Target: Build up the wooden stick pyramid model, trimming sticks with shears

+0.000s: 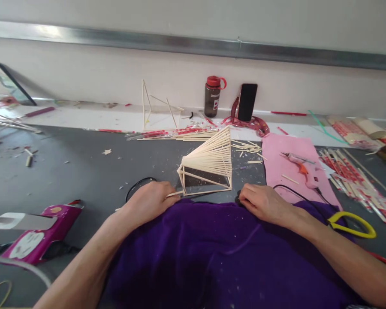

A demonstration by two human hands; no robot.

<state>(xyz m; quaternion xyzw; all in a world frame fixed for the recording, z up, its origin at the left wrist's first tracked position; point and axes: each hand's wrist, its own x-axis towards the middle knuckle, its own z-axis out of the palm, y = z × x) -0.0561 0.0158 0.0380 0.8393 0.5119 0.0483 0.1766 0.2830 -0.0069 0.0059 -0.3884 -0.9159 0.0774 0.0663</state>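
Observation:
A small house-like model of thin wooden sticks (207, 159) stands on the grey table, its slanted roof covered by closely laid sticks. My left hand (152, 196) is closed at the model's front left corner, and a short wooden stick (174, 194) pokes out from its fingers. To the right of the model, close to the table's front edge, my right hand (260, 200) is closed around a small dark object (237, 198) that I cannot make out. Purple cloth (209, 244) covers my front below both hands.
Right of my right hand, a hot glue gun (304, 167) lies on a pink sheet (273, 150); yellow-handled pliers (352, 224) are nearer. Behind stand a bottle (212, 101), a phone (247, 103) and a stick frame (144, 105). Cut sticks (247, 148) lie about. A magenta packet (41, 236) is left.

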